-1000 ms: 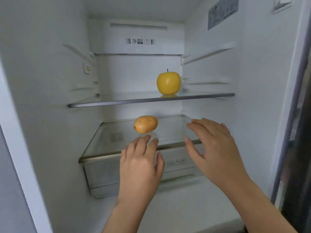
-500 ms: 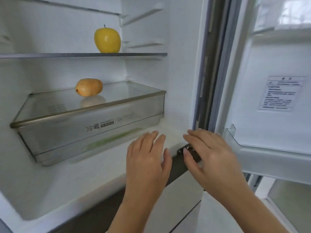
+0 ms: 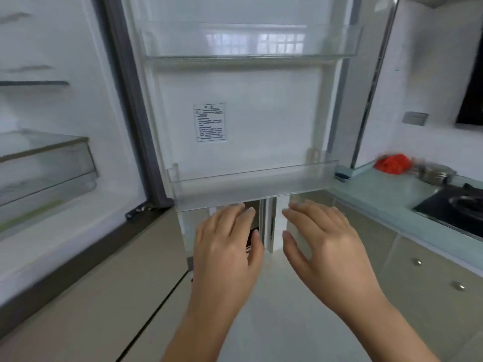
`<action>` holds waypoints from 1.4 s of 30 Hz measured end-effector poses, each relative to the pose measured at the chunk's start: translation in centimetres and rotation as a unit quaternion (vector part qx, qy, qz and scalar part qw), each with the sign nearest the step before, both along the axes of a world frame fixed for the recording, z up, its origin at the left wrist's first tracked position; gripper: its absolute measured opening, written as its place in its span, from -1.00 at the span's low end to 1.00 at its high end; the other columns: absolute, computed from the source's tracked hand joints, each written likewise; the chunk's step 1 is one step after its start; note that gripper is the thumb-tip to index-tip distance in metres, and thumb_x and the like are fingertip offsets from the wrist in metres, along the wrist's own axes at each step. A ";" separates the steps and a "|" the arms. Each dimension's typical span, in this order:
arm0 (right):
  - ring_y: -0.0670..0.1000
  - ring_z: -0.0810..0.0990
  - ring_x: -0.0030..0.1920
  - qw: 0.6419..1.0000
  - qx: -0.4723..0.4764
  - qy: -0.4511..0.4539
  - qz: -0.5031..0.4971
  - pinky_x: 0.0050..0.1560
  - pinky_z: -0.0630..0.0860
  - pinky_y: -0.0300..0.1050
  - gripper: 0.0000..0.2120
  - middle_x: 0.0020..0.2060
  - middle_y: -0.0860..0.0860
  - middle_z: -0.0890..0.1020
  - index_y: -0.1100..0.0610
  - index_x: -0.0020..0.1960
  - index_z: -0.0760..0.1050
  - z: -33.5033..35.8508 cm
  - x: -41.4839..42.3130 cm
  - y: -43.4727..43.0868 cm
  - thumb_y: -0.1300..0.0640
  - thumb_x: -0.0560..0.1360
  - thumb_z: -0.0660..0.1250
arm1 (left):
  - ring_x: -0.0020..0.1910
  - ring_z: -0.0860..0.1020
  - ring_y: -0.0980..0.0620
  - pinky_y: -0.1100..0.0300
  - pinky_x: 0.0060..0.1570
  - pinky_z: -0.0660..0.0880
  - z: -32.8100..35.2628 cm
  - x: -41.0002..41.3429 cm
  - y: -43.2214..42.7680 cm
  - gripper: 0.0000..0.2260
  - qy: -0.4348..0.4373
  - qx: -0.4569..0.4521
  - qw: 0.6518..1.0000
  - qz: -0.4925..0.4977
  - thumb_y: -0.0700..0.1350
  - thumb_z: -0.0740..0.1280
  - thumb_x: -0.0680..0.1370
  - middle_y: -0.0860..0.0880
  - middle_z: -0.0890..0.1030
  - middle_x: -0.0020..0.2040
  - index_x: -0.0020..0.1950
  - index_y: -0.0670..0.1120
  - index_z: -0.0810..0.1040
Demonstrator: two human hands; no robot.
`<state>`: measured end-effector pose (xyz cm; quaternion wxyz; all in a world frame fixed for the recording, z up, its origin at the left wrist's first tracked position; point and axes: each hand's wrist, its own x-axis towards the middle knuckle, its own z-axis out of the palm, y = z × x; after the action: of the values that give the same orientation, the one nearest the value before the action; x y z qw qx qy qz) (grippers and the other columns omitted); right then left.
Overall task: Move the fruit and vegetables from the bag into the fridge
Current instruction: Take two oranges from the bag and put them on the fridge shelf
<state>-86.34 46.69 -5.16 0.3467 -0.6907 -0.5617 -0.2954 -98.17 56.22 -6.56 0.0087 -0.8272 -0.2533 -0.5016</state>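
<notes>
The open fridge fills the left of the view, with its clear drawer [image 3: 47,163] at the left edge and its open door [image 3: 245,100] straight ahead. A red bag [image 3: 392,163] lies on the pale green counter [image 3: 381,189] at the far right. My left hand [image 3: 227,246] and my right hand [image 3: 324,244] hang side by side below the door's lower bin [image 3: 251,184], fingers straight and spread, holding nothing. No fruit or vegetables show in this view.
A steel pot [image 3: 433,173] stands beside the red bag. A black hob [image 3: 454,210] with a pan sits at the right edge. Beige cabinets with round knobs [image 3: 418,262] run under the counter. The door's upper bin [image 3: 251,43] holds nothing.
The view has swung right, away from the fridge shelves toward the door and counter. The yellow apple and the mango-like fruit have left the view. Both hands stay empty, in front of me.
</notes>
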 end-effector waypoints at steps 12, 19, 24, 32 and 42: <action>0.15 0.60 -0.03 0.966 -0.002 0.028 -0.256 -0.03 0.53 0.11 -0.71 -0.05 0.08 0.63 0.22 -0.01 0.58 -2.1 7.5 -25.3 0.09 0.43 0.19 | 0.02 0.56 -0.11 0.04 0.05 0.47 -1.8 13.7 -21.0 -0.71 0.071 -0.011 0.962 -0.265 -0.09 0.21 0.45 -0.08 0.61 0.06 0.08 -0.17 0.58; 0.15 0.59 -0.02 0.898 0.007 0.051 -0.437 0.00 0.52 0.09 -0.70 -0.05 0.09 0.64 0.21 0.01 0.59 -3.6 9.4 -37.8 0.09 0.44 0.18 | 0.03 0.52 -0.07 0.04 0.06 0.45 -2.9 21.1 -32.3 -0.69 0.086 0.008 0.895 -0.438 -0.08 0.18 0.46 -0.08 0.61 0.06 0.09 -0.17 0.58; 0.15 0.59 0.01 0.828 0.005 0.050 -0.559 0.03 0.51 0.09 -0.69 -0.03 0.08 0.65 0.21 0.02 0.59 -4.2 10.9 -45.2 0.08 0.44 0.18 | 0.07 0.47 -0.03 0.11 0.11 0.34 -3.7 26.5 -39.9 -0.69 0.086 0.006 0.830 -0.552 -0.09 0.18 0.46 -0.08 0.61 0.08 0.09 -0.16 0.59; 0.12 0.59 0.05 0.732 0.017 0.056 -0.679 0.06 0.51 0.15 -0.66 0.00 0.05 0.64 0.19 0.04 0.59 -3.8 15.8 -51.9 0.05 0.44 0.16 | 0.09 0.49 -0.03 0.07 0.11 0.35 -3.4 35.8 -49.2 -0.69 0.069 0.010 0.731 -0.678 -0.08 0.18 0.48 -0.08 0.61 0.08 0.10 -0.15 0.58; 0.10 0.57 0.07 0.602 0.043 0.082 -0.793 0.04 0.51 0.13 -0.69 0.02 0.00 0.63 0.13 0.03 0.59 -4.6 16.3 -60.6 0.03 0.45 0.16 | 0.05 0.54 -0.05 0.10 0.10 0.36 -4.2 41.0 -61.1 -0.69 0.063 0.017 0.604 -0.794 -0.07 0.19 0.47 -0.08 0.62 0.07 0.09 -0.14 0.60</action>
<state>-70.00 -13.95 -9.78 0.0496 -0.8707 0.2512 -0.4200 -57.15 -4.93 -10.77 -0.3634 -0.7323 0.5128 -0.2621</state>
